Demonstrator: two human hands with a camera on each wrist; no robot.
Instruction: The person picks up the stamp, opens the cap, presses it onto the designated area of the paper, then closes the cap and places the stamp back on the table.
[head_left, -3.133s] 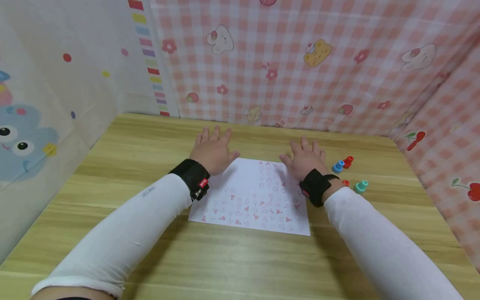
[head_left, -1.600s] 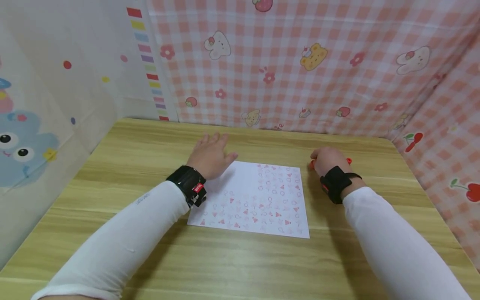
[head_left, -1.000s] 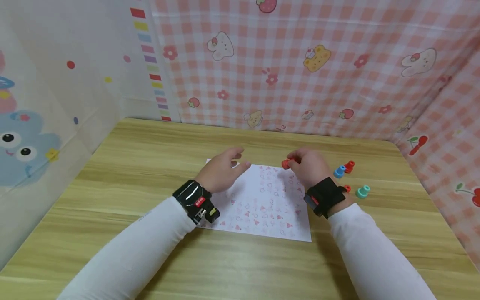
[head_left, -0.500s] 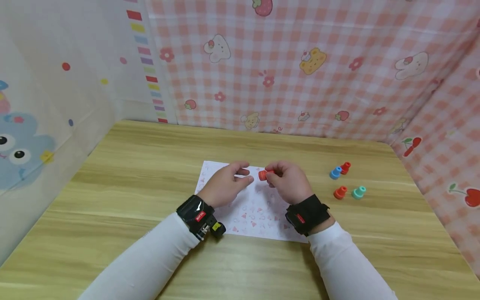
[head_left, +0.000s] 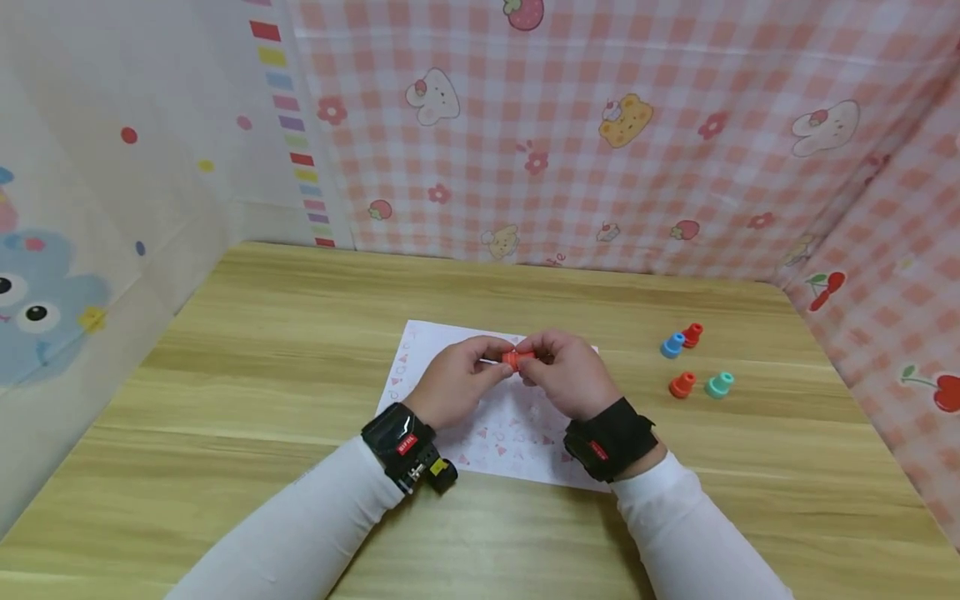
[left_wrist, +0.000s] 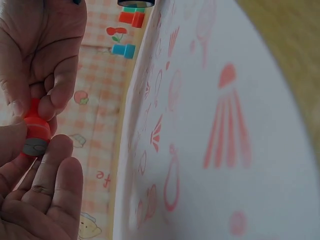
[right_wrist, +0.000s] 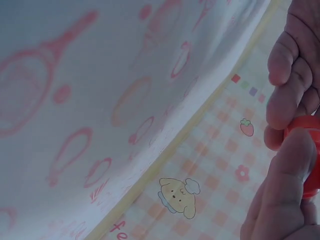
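A small red stamp (head_left: 517, 359) is held above the paper between both hands. By its narrow handle end, my right hand (head_left: 566, 371) pinches it. My left hand (head_left: 457, 379) has thumb and fingertips at the wider end. In the left wrist view the red stamp (left_wrist: 37, 129) shows a grey end face with a faint outline. Below the hands lies a white sheet of paper (head_left: 487, 454), printed with pink-red shuttlecocks, rackets and other marks. The right wrist view shows only part of the red stamp (right_wrist: 311, 170), behind fingers.
Right of the paper stand several more stamps: a blue one (head_left: 672, 345), a red one behind it (head_left: 693, 335), another red one (head_left: 682, 384) and a teal one (head_left: 719, 384). Patterned cloth walls (head_left: 480, 150) border the wooden table (head_left: 300, 308) at the back and sides.
My right hand took up a red stamp at the right and carried it left over the paper. My left hand lifted off the paper and met the stamp.
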